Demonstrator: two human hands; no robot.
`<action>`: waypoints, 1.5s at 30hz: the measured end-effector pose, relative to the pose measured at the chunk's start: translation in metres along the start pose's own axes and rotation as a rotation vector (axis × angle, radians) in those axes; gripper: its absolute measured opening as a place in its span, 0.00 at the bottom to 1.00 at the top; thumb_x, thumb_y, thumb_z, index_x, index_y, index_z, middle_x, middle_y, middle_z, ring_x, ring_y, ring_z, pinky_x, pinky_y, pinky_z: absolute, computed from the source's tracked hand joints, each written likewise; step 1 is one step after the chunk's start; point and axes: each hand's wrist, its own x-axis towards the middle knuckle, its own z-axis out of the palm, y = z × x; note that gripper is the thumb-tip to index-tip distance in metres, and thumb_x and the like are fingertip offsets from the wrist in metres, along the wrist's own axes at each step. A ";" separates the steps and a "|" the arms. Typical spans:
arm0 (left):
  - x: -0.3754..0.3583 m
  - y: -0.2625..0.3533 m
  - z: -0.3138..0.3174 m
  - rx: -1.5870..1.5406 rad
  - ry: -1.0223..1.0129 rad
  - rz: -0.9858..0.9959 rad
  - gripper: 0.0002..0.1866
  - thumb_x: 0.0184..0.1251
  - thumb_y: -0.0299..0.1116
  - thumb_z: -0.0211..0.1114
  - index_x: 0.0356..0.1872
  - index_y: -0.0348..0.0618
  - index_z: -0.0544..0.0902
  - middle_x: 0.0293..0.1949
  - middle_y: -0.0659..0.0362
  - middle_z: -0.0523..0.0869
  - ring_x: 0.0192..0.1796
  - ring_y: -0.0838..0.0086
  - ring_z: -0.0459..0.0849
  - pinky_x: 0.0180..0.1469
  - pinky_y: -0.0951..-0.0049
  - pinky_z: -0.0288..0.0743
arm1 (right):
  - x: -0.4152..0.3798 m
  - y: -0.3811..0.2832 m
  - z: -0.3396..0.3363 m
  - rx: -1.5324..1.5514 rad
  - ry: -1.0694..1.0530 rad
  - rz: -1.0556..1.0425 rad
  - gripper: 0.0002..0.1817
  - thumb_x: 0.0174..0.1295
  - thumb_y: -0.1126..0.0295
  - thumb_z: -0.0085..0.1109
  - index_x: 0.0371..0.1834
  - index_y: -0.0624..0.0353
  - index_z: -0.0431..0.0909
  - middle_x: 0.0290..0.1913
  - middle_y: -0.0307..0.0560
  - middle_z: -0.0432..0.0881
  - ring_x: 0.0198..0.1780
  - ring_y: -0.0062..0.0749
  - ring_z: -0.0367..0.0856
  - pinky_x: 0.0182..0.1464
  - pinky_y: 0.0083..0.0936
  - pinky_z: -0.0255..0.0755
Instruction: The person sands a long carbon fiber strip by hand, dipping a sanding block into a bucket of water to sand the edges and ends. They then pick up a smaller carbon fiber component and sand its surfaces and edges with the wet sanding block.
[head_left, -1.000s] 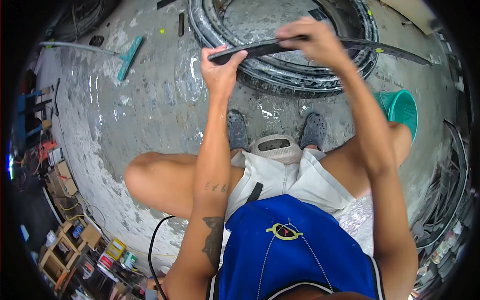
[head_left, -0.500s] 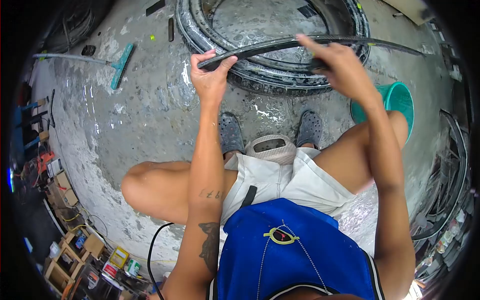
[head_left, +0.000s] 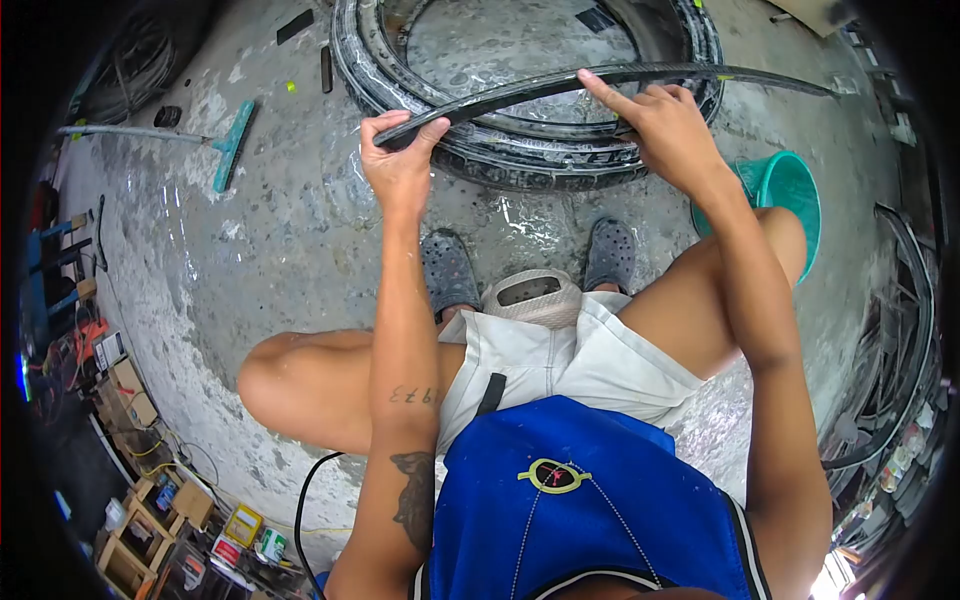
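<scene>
A long, thin, curved black strip [head_left: 500, 97] runs across in front of me, over the near side of a large black tire [head_left: 560, 160] lying on the floor. My left hand [head_left: 400, 160] pinches the strip's left end between thumb and fingers. My right hand [head_left: 665, 130] is at the strip's middle, its index finger stretched out with the tip on the strip. Its other fingers are curled, and whether they hold anything is hidden. The strip's thin right end reaches out past the tire.
A green bucket [head_left: 800, 205] stands by my right knee. A teal-headed floor brush [head_left: 234, 147] lies at the left. Boxes and tools [head_left: 140, 530] crowd the lower left. Black rings and scraps [head_left: 915, 350] line the right side.
Both hands and the strip have shifted slightly left in view, along with the whole scene. My right index finger has come down onto the strip.
</scene>
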 end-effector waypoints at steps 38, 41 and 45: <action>-0.002 0.013 0.006 -0.102 -0.031 -0.082 0.27 0.48 0.32 0.88 0.40 0.43 0.75 0.37 0.61 0.85 0.38 0.79 0.82 0.43 0.77 0.78 | 0.014 -0.082 0.014 0.182 -0.082 0.064 0.46 0.59 0.67 0.71 0.82 0.47 0.58 0.37 0.51 0.87 0.46 0.51 0.85 0.56 0.47 0.69; -0.002 0.011 0.003 -0.085 -0.031 -0.073 0.26 0.49 0.30 0.87 0.41 0.43 0.75 0.39 0.60 0.86 0.40 0.78 0.83 0.46 0.77 0.79 | 0.012 -0.086 0.010 0.168 -0.117 0.013 0.52 0.58 0.69 0.72 0.84 0.47 0.51 0.40 0.50 0.88 0.47 0.50 0.84 0.57 0.46 0.69; -0.002 0.012 0.004 -0.124 -0.038 -0.103 0.25 0.50 0.29 0.87 0.41 0.42 0.76 0.41 0.57 0.88 0.41 0.77 0.85 0.49 0.76 0.80 | 0.014 -0.088 0.009 0.361 0.027 0.164 0.49 0.60 0.65 0.71 0.83 0.55 0.52 0.36 0.56 0.87 0.45 0.54 0.85 0.56 0.48 0.69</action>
